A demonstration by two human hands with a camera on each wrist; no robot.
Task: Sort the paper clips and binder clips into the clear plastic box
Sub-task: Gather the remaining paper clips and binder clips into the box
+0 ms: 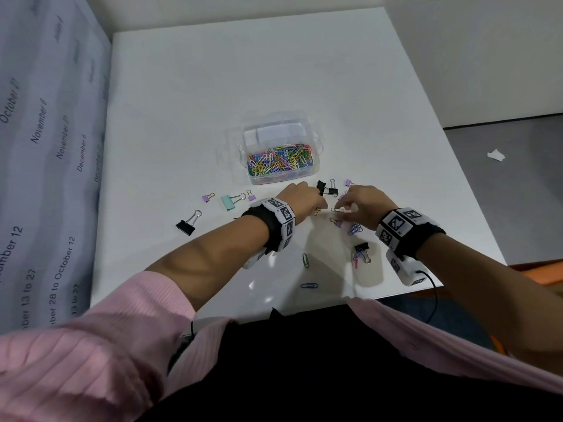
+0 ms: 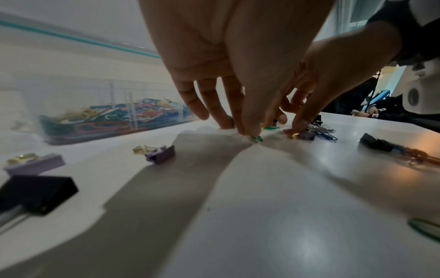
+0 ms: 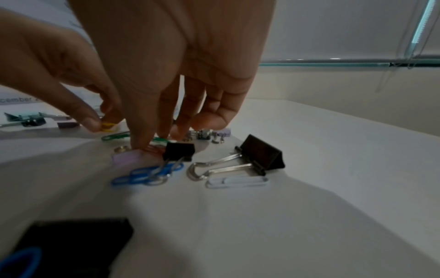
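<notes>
Binder clips lie scattered across the white table (image 1: pixel 182 86), left to right: a black binder clip (image 1: pixel 186 226) nearest the left edge, a small purple one (image 1: pixel 207 197), a mint binder clip (image 1: pixel 228 202), then another purple clip (image 1: pixel 251 196) just beside the left wrist. Behind them stands the clear plastic box (image 1: pixel 281 153), open, its near compartment heaped with coloured paper clips (the far compartment looks bare).

Just in front of the box the left hand (image 1: pixel 301 199) reaches down, fingers curled toward the tabletop; the right-wrist view shows its thumb and forefinger pinching a yellow paper clip (image 3: pixel 108 127). A green paper clip (image 3: pixel 116 135) lies flat between the two hands.

Close beside it, the right hand (image 1: pixel 364 205) points its fingers down into a cluster of clips, its forefinger tip pressing on a pale purple binder clip (image 3: pixel 125 158); whether it actually grips anything I cannot tell. Touching that cluster are blue paper clips (image 3: pixel 145 175), a small black binder clip (image 3: pixel 178 150), a larger black binder clip (image 3: pixel 259 156) and a white paper clip (image 3: pixel 237 182).
</notes>
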